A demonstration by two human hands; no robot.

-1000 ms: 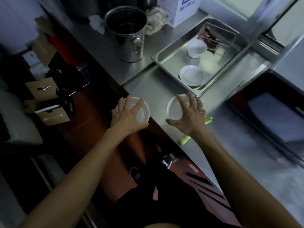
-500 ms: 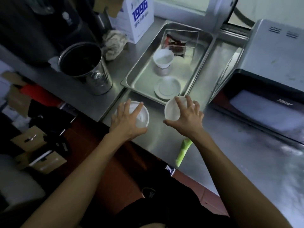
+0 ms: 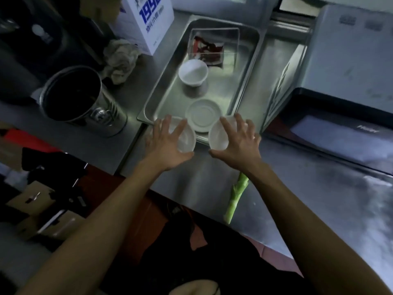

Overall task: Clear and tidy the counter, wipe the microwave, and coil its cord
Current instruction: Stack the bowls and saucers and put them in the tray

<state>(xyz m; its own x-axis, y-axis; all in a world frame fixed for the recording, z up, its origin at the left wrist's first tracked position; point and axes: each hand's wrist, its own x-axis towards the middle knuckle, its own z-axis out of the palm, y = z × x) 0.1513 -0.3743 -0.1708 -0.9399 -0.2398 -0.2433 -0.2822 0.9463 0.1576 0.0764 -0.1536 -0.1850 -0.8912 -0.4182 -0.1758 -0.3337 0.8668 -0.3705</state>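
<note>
Far left of the tray (image 3: 253,67), a steel bucket (image 3: 83,101) stands upright on the table (image 3: 297,199), its inside dark. Between bucket and tray lies a crumpled rag (image 3: 120,58), and behind the rag a white box (image 3: 148,20) with blue numerals stands just left of the tray's far corner.

Now the left hand (image 3: 168,145): fingers (image 3: 164,124) spread and curled over the top of a white dish (image 3: 185,138), gripping it by the rim, thumb at the near edge. That dish sits tilted right at the tray's near left corner; whether it touches the rim, I cannot tell.

Inside the tray, a saucer (image 3: 203,114) lies flat at the near end, a small white bowl (image 3: 193,71) stands upright in the middle, and a clear box (image 3: 214,47) with red and white packets fills the far end.

Over to the right hand (image 3: 238,143): same hold, fingers arched over a second dish (image 3: 218,136), thumb under its near edge, the dish tilted at the tray's near right corner, just beside the saucer.

Nearer than the tray, a green stalk (image 3: 236,196) lies on the table, partly under the right wrist.

Right of the tray stands the microwave (image 3: 350,60), touching or just beside the tray's long side, its dark door (image 3: 331,133) hanging open toward the table edge. Its cord is out of sight.
</note>
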